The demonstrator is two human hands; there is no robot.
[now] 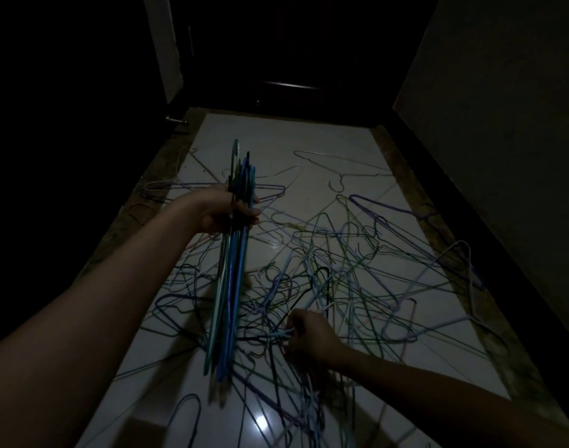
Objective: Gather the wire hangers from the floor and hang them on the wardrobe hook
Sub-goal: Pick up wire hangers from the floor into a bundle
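Head view, dim light, looking down a narrow strip of pale tiled floor point(309, 147) between dark walls. Left hand point(226, 210) raised above the tiles, grip curled round a gathered bundle of hangers point(233, 279), mostly blue and teal, stacked flat against one another and held near the hook ends, triangular bodies hanging toward the camera. Right hand point(310, 337) low at the pile, fingers pinching a pale blue hanger point(278, 334) at the near edge of the tangle; whether lifted free or only gripped, cannot tell. Tangled pile of wire hangers point(357, 279) spread over the middle and right of the floor, purple, green, blue and black wires crossed and interlocked. One pale hanger point(338, 171) lying apart toward the far end; a few more strays along the left border and one dark blue hanger point(186, 415) near the bottom edge. Wardrobe hook not identified anywhere in shot; dark door or furniture at the far end, detail lost in shadow. Judged progress: gathering well begun, perhaps a dozen or so in hand, exact count unreadable; far more on the floor than in the bundle. Hanging step not started as far as visible. Left to do: untangle and collect the rest, then carry to the hook. Likely snag: interlocked wires dragging neighbours up with each pull.
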